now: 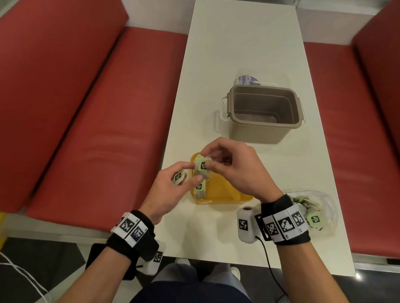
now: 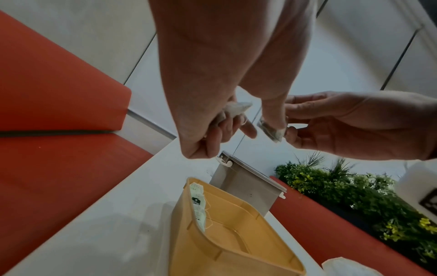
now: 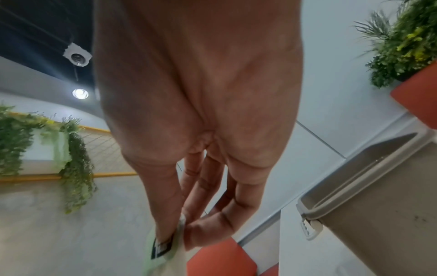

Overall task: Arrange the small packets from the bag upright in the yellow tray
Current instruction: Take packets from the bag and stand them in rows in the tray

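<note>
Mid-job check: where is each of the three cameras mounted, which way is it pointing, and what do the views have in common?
Head: worn on the head, looking down at the white table; both forearms, left hand and right hand show above the yellow tray.
Left wrist: looks along the left hand toward the tray; the right hand shows too.
Right wrist: looks along the right hand pinching a packet.
Shared: all three show the grey bin.

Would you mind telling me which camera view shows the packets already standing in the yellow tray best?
The left wrist view: the packets in the tray stand in a row against the wall of the yellow tray, unobstructed. In the head view the hands partly cover them. The right wrist view shows neither them nor the tray.
</note>
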`<state>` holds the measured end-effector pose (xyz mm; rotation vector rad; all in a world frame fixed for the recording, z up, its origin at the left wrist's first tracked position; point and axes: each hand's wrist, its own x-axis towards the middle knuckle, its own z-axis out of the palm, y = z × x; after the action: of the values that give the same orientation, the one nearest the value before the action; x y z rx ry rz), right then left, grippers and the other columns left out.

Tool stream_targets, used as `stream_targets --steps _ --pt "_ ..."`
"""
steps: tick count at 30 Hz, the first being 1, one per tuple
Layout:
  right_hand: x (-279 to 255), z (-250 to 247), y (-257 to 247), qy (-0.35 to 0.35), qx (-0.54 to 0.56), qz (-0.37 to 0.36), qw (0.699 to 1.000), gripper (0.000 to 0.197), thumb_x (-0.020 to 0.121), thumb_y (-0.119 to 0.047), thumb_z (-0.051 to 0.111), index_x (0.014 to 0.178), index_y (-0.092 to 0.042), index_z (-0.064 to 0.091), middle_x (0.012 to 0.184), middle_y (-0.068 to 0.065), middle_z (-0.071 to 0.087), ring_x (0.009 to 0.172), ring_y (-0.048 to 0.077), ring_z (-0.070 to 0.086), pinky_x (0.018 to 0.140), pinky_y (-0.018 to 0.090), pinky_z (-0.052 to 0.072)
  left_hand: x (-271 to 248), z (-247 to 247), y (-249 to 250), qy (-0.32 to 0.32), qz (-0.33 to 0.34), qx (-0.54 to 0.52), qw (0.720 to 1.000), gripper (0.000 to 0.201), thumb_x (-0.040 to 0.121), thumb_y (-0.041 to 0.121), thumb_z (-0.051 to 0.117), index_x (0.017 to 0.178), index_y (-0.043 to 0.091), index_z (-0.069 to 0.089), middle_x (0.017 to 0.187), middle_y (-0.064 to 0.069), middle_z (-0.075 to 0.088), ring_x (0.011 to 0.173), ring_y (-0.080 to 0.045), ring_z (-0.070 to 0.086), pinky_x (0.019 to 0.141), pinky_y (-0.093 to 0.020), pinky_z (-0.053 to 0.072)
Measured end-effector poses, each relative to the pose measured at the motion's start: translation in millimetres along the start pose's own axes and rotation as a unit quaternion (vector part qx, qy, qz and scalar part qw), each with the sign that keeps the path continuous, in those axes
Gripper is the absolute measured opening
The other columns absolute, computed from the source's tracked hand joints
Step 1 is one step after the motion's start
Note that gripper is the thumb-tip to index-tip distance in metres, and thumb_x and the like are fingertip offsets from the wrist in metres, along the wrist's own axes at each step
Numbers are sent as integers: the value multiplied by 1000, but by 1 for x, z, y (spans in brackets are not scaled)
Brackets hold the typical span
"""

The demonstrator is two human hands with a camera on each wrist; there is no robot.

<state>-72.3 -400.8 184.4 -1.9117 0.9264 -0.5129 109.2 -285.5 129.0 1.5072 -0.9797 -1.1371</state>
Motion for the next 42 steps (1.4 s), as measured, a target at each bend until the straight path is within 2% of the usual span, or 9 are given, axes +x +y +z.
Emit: stream_targets --steps 6,11,16,19,22,28,32,37,42 --pt "-1 7 5 63 96 33 993 21 95 -22 85 113 -26 76 100 -7 81 98 12 76 93 39 63 3 0 1 12 17 -14 1000 16 98 33 80 107 20 81 112 1 81 115 -14 72 106 -26 49" --pt "-6 17 15 57 106 59 991 9 99 -29 82 104 -23 78 91 -2 81 88 20 77 87 55 64 5 1 -3 9 -2 -4 1000 20 99 36 77 112 22 81 111 6 80 108 -6 71 95 -25 50" --pt "-6 19 15 108 95 68 987 11 98 -33 81 97 -24 76 86 -5 79 82 18 77 83 54 64 3 7 2 42 -56 -26 997 17 108 29 64 117 21 77 89 30 73 85 16 63 84 -22 45" --pt "-5 20 14 109 80 59 989 12 97 -35 82 96 -25 75 87 -6 79 84 16 77 83 51 64 2 8 0 75 -18 -12 997 18 99 42 76 107 26 77 104 16 78 98 3 68 92 -31 51" --pt "-5 22 13 76 91 49 992 9 98 -30 81 99 -23 75 88 -3 79 84 17 77 81 51 65 6 9 -3 78 2 12 997 21 90 49 84 101 32 78 99 12 76 97 -7 68 90 -32 53" --pt "-6 26 28 71 113 55 990 8 100 -19 80 106 -16 75 91 -2 82 86 16 79 81 40 67 12 11 -8 75 -17 12 997 30 88 45 88 103 21 77 78 26 67 77 5 60 76 -20 44" --pt "0 39 68 87 31 98 991 8 97 -22 81 101 -23 73 86 -6 80 81 11 77 80 41 66 12 9 -23 94 -81 16 992 30 94 53 79 112 32 69 106 15 64 99 -6 56 86 -28 46" --pt "5 64 101 -15 -102 147 984 11 99 -20 79 101 -26 70 88 -8 72 85 13 69 76 26 52 10 7 -38 99 -188 -24 977 20 107 35 60 119 19 61 103 -1 56 85 -19 54 76 -35 47" --pt "13 89 113 -93 -157 183 966 22 100 -19 77 121 -19 71 96 -4 68 94 19 66 84 33 53 6 4 -51 112 -198 -47 973 31 108 5 36 120 13 64 106 -11 51 75 -20 60 73 -35 55"
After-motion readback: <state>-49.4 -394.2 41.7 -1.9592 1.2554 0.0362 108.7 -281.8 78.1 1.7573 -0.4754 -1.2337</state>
